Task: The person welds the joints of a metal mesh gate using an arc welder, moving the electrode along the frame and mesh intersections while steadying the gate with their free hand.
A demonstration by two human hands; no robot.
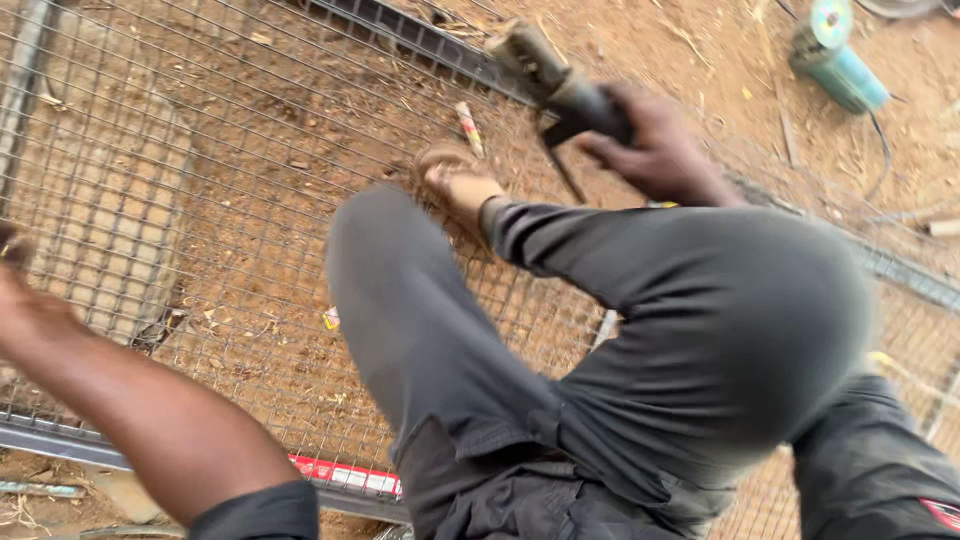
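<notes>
Closest to the lens, my left forearm crosses the lower corner, dark sleeve at the elbow; the left hand [18, 285] runs off the frame edge, blurred, so I cannot tell whether it is spread or closed, though it sits over the wire mesh panel [200, 170]. Between the arms, my grey-trousered knee [400, 300] is raised, sandalled foot [462, 183] planted on the mesh just below the right hand. Right hand [650, 150], fingers wrapped tight round the body of a dark power tool [555, 80], holds it angled over the panel's metal frame bar [420, 40], the tool's head just beyond the knuckles. Well off to the far side of that hand, a teal angle grinder [838, 60] lies on bare reddish dirt.
</notes>
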